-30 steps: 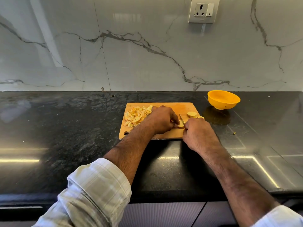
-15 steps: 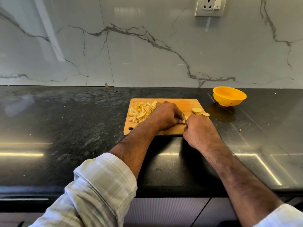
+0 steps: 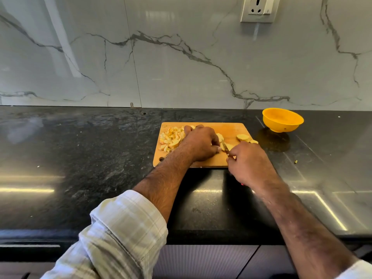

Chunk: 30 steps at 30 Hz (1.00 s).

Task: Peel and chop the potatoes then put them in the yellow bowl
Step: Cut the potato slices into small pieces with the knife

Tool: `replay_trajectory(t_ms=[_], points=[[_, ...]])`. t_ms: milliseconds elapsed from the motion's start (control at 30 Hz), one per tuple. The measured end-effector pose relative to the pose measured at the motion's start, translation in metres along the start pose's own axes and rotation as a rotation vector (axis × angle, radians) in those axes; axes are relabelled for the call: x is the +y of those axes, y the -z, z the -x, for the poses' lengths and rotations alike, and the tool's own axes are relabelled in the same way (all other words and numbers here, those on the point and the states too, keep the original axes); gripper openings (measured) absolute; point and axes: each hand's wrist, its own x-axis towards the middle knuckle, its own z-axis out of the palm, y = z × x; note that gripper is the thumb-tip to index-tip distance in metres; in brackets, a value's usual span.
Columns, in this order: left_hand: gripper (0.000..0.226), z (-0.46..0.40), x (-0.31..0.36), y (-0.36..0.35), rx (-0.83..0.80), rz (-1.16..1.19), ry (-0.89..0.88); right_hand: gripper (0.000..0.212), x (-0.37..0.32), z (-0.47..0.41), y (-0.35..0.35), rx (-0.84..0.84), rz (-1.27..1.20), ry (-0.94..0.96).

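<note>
A wooden cutting board [image 3: 231, 128] lies on the black counter. On its middle, my left hand [image 3: 201, 143] holds down a pale potato piece [image 3: 220, 137] with curled fingers. My right hand [image 3: 247, 162] grips a knife [image 3: 226, 148] whose blade rests against that piece. A heap of peels and cut bits [image 3: 171, 138] sits on the board's left part. Potato slices [image 3: 244, 137] lie at the board's right edge. The yellow bowl [image 3: 282, 119] stands to the right of the board, nothing visible inside.
The black stone counter [image 3: 80, 158] runs left and right of the board. A marble wall with a power socket [image 3: 258, 9] rises behind. A small scrap [image 3: 295, 162] lies on the counter right of my right hand. The counter's front edge is near my forearms.
My right hand has drawn back slightly toward me, baring the knife blade and more of the potato piece. The camera view has shifted a little; the bowl and board stay put.
</note>
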Motion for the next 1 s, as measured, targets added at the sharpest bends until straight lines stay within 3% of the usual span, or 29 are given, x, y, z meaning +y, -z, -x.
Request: replay_trajectory(t_ms=[133, 233, 300, 500, 667, 833, 1000], points=[[0.041, 0.0, 0.009, -0.003, 0.055, -0.112, 0.028, 0.023, 0.033, 0.005, 0.022, 0.164, -0.241, -0.018], [0.078, 0.001, 0.034, -0.011, 0.093, -0.247, 0.095, 0.023, 0.053, 0.001, 0.025, 0.112, -0.207, -0.071], [0.086, 0.002, 0.048, -0.013, 0.087, -0.307, 0.13, 0.026, 0.055, -0.001, 0.022, 0.049, -0.157, -0.076], [0.045, -0.003, 0.04, -0.013, 0.05, -0.145, 0.099, 0.029, 0.061, -0.005, 0.021, -0.023, -0.041, -0.025], [0.029, -0.001, 0.019, -0.005, -0.039, 0.034, 0.001, 0.033, 0.063, -0.015, 0.023, -0.072, 0.026, 0.026], [0.04, 0.0, 0.009, 0.0, -0.092, 0.263, -0.081, 0.033, 0.061, -0.015, 0.021, -0.091, 0.027, 0.035], [0.042, 0.002, 0.007, 0.004, -0.056, 0.317, -0.11, 0.023, 0.046, -0.007, 0.01, -0.102, -0.019, 0.049]])
